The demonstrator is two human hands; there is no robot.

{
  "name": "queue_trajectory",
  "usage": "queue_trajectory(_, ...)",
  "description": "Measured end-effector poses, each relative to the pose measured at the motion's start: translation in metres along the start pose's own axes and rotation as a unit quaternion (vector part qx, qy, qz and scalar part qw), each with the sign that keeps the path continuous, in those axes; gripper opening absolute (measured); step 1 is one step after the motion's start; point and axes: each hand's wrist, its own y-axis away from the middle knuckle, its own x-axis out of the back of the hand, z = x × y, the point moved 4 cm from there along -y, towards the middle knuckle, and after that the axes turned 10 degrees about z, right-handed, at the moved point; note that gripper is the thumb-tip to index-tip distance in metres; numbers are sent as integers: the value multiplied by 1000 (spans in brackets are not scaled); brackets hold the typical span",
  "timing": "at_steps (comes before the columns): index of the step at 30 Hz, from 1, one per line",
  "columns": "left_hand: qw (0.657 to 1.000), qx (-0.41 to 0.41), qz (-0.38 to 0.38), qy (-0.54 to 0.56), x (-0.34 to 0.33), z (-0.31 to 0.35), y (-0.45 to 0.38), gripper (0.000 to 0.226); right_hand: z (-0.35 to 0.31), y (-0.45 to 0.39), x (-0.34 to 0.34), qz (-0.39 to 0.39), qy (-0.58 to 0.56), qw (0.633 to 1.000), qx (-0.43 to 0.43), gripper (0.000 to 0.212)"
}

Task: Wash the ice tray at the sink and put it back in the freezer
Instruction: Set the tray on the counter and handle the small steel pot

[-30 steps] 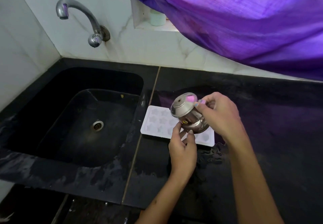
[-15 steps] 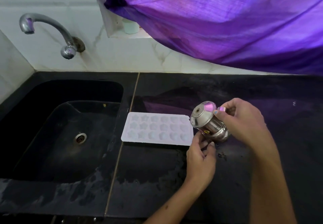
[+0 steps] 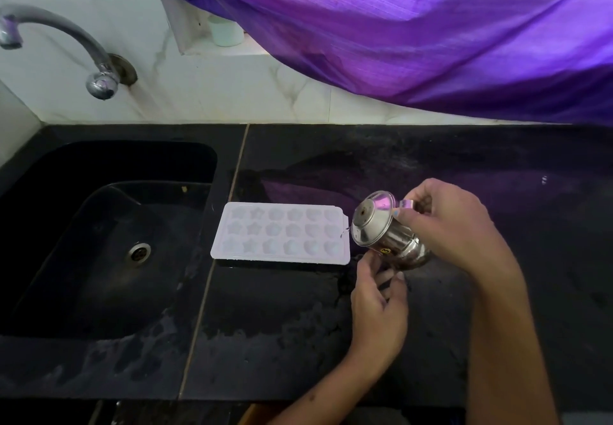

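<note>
Both hands on tilted steel jug [image 3: 386, 232], right hand [image 3: 454, 229] gripping, left hand [image 3: 378, 305] fingers apparently loose beneath, ice tray [image 3: 282, 234] beside.

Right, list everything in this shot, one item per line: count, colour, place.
white plastic ice tray with star and flower moulds: one, white, flat on counter beside sink
small lidded steel pot: one, silver, tilted at tray's right edge
black stone sink: one, black, left
black stone counter: one, black, wet patches
curved metal tap: one, silver, wall above sink
purple curtain: one, purple, top right
pale cup: one, ledge behind curtain
left hand: under pot
right hand: grips pot
</note>
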Motion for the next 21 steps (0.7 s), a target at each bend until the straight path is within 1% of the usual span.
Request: queue_trajectory(21, 1000, 7, 9, 19, -4, -3, 3, 46, -1, 3, -1, 8, 21, 1000, 19, 12)
